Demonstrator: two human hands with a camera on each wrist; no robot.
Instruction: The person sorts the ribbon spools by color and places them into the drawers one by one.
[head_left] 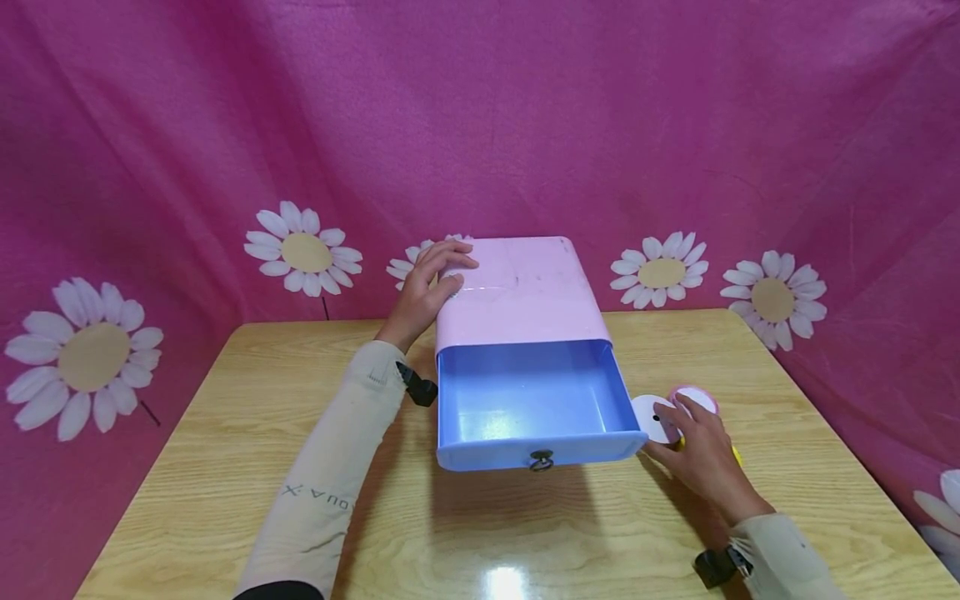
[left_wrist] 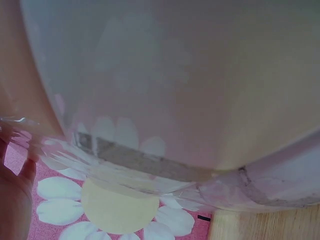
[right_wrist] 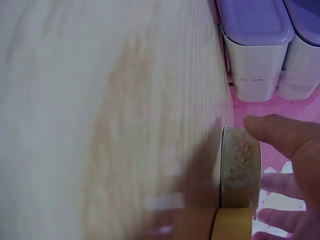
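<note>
A pink drawer box (head_left: 521, 283) stands on the table, its blue drawer (head_left: 525, 392) pulled out, with a small metal ring pull (head_left: 542, 460) on the front. My left hand (head_left: 427, 292) rests on the box's left top edge, fingers spread. Right of the drawer, my right hand (head_left: 701, 454) reaches to rolls of tape. Its fingers touch a white-sided roll (head_left: 649, 419); the thumb lies near its rim. Behind it is a pink-rimmed roll (head_left: 703, 397). Star-patterned tape (right_wrist: 242, 160) and yellow tape (right_wrist: 232, 223) stand edge-on in the right wrist view.
The wooden table (head_left: 315, 375) meets a magenta cloth (head_left: 480, 125) printed with daisies at its back. Clear sticky tape (left_wrist: 140, 160) shows at the box's edge in the left wrist view. The drawer front juts out close beside the rolls.
</note>
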